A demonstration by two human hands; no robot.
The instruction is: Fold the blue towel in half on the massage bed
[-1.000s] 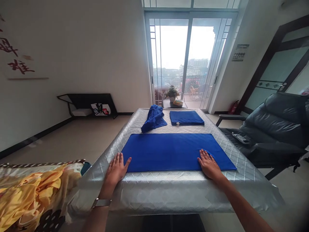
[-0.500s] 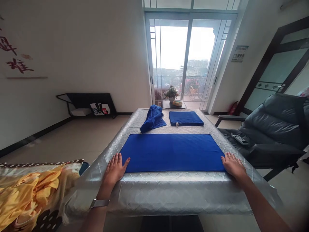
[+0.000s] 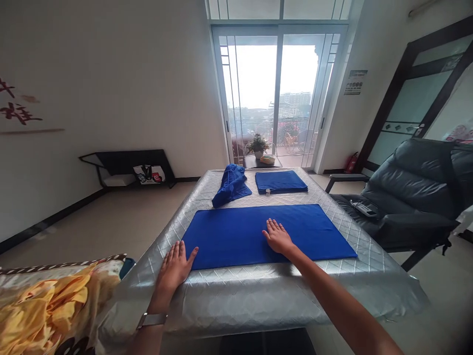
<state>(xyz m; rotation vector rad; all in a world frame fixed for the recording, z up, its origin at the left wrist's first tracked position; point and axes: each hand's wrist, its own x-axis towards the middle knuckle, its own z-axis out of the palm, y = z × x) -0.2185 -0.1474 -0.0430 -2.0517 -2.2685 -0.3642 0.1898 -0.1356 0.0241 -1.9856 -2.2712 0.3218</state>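
A blue cloth [image 3: 229, 236] lies spread flat, wide side across, near the front edge of the table with its silvery quilted cover [image 3: 236, 291]. At the cloth's front left corner rests my left hand [image 3: 176, 264], flat, thumb out over the fabric. My right hand [image 3: 278, 236] lies on the cloth right of its middle, fingers stretched and holding nothing. Beyond the cloth are a crumpled blue cloth [image 3: 231, 185] on the left and a neat stack of folded blue cloths [image 3: 281, 182] with a white tag on the right.
A dark padded armchair [image 3: 410, 182] with a device [image 3: 364, 209] on its seat stands to the right. Yellow fabric [image 3: 48, 305] is heaped at lower left. A potted plant [image 3: 258, 144] sits past the table's far end, before the sliding glass door [image 3: 251, 88].
My right hand has moved left from the cloth's right edge onto its surface. My left hand stays at the left corner. The view has turned slightly right.
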